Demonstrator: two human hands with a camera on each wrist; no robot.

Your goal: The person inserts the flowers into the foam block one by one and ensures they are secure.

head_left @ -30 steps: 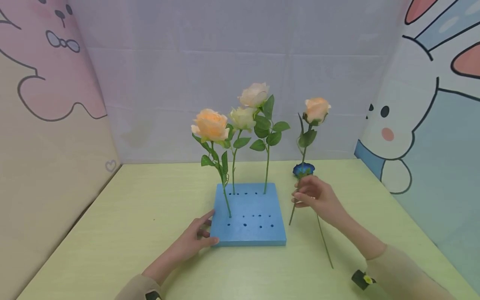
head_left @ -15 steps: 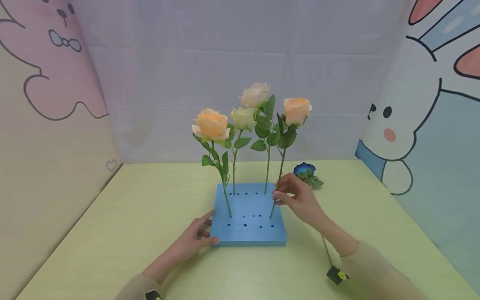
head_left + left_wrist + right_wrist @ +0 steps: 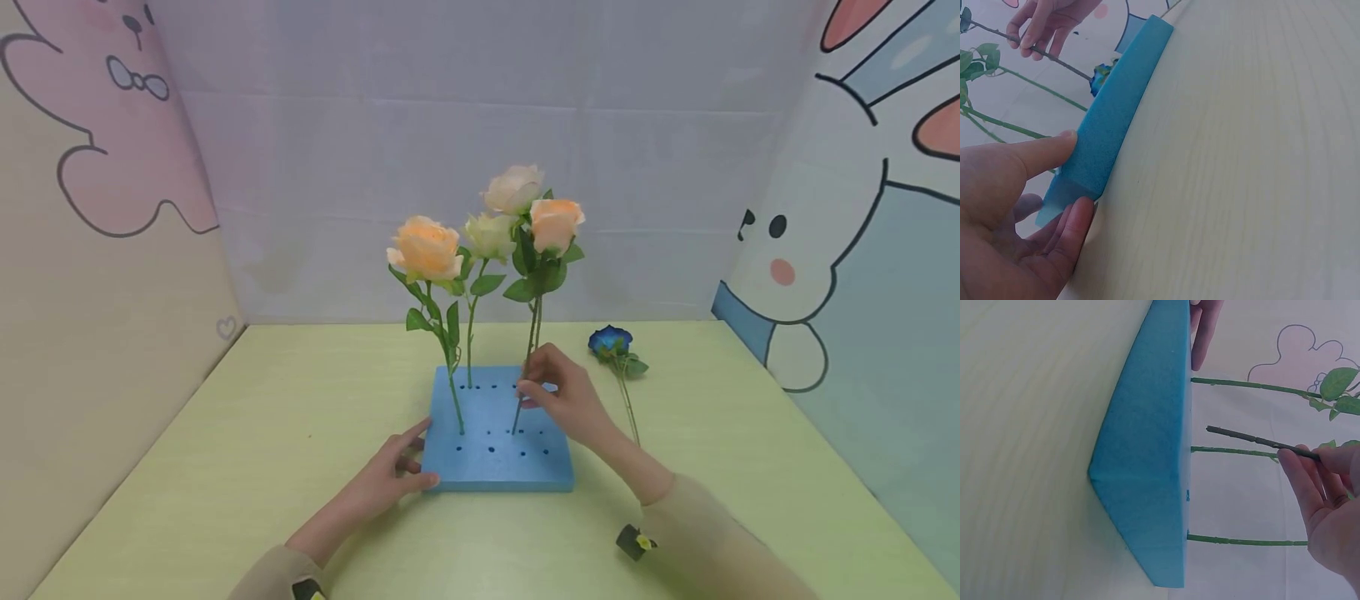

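Note:
My right hand (image 3: 564, 396) pinches the stem of a peach rose (image 3: 555, 225) between thumb and fingers, over a blue board (image 3: 472, 468) with rows of holes. In the right wrist view, the lower end of the stem (image 3: 1235, 434) hangs above the board's top, apart from it. My left hand (image 3: 382, 482) holds the board at its near left corner; the left wrist view shows the thumb (image 3: 1054, 153) and curled fingers on that corner. Standing in the board are an orange-peach rose (image 3: 427, 248), a pale green rose (image 3: 490, 237) and a whitish rose (image 3: 513, 190).
A blue rose (image 3: 611, 340) lies on the pale yellow table (image 3: 300, 375), right of the board, its stem partly hidden behind my right forearm. A light cloth wall (image 3: 315, 167) stands behind the table, with cartoon-printed panels at both sides.
My right hand has carried the peach rose leftward, from beside the board to over its holes. The left hand has stayed at the board's corner.

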